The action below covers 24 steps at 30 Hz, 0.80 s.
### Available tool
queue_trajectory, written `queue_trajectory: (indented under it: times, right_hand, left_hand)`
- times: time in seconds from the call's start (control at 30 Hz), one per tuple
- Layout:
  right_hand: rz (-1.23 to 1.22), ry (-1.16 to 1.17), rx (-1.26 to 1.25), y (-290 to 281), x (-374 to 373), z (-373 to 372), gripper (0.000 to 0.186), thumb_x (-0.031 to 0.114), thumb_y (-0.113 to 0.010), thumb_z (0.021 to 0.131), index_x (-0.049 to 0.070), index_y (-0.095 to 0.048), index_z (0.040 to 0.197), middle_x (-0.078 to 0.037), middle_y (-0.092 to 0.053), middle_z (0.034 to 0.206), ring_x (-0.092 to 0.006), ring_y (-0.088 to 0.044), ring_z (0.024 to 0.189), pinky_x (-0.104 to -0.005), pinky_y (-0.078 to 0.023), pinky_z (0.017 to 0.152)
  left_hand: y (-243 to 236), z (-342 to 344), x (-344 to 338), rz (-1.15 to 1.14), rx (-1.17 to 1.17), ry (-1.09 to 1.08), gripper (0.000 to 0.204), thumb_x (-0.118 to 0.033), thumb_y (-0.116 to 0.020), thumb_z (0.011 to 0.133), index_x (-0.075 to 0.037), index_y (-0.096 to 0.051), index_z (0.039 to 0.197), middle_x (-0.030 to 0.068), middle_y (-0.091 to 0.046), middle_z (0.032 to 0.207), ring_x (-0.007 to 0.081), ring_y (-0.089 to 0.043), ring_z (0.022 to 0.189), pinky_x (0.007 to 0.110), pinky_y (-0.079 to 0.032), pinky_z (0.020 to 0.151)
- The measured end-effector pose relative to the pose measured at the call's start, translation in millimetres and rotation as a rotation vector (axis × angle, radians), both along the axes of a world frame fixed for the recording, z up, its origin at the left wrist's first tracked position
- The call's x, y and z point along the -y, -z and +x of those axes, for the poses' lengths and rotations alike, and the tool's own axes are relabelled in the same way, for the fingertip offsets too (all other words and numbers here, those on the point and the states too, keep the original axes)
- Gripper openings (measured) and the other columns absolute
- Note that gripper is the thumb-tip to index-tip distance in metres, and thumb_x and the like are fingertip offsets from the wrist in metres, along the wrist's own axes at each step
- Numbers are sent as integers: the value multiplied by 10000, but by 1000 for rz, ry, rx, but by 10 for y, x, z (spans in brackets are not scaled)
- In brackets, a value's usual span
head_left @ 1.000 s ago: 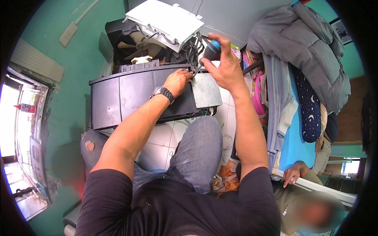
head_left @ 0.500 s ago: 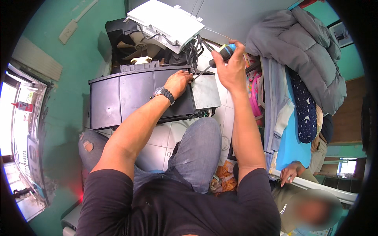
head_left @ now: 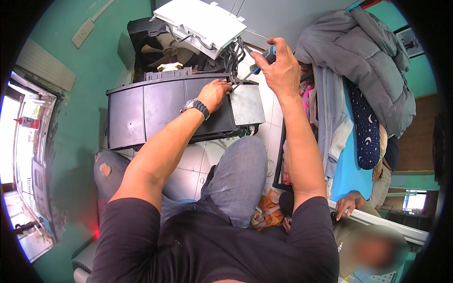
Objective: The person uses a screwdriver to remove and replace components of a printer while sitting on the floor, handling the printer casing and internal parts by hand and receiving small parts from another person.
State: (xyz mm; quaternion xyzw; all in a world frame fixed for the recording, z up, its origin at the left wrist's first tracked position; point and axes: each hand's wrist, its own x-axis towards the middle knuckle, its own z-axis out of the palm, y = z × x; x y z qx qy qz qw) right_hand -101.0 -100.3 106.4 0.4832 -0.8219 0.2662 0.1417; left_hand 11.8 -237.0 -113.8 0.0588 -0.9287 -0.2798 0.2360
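My right hand [head_left: 284, 73] is closed around the black and blue handle of a screwdriver [head_left: 269, 58]. Its thin shaft slants down to the left, and the tip meets the top edge of a large black curved housing [head_left: 163, 106]. At that spot my left hand [head_left: 213, 95], with a watch on the wrist, rests on the housing with its fingers drawn together beside the tip. Whatever lies between those fingertips is too small to make out. A grey metal plate [head_left: 248, 104] covers the housing's right end, with some wires below it.
Behind the housing stand a fan [head_left: 167, 49] and a white box [head_left: 203, 23] with dark cables [head_left: 232, 61]. On the right are a grey quilt [head_left: 354, 52] and a dark blue moon-patterned pillow [head_left: 365, 127]. Another person's hand [head_left: 348, 205] rests on a white rail at the lower right.
My right hand has risen slightly and turned on the screwdriver handle, and the handle has tilted more upright. My left hand stays at the same edge of the housing.
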Motion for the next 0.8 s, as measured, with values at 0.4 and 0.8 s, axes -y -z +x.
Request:
queue_trajectory:
  times: [0.4,0.8]
  right_hand:
    - [39,-58,103,-11,114,271,604,440,-701,965,23,-495,1352,-225,-689,1071,-380,-686,959,-456,-534,840]
    - [-53,-283,193,129,-210,-542,467,247,-688,996,65,-493,1379,-227,-638,1263,-373,-638,1132,-443,-475,988]
  left_hand:
    - [-21,-23,-11,-134,228,-144,262,-130,-542,936,-49,-738,1090,189,-740,1096,353,-724,988,449,-594,871]
    - [-715,997,-447,186,-231,-147,439,-120,-680,875,-17,-625,1298,159,-658,1317,340,-587,1262,437,-508,1049]
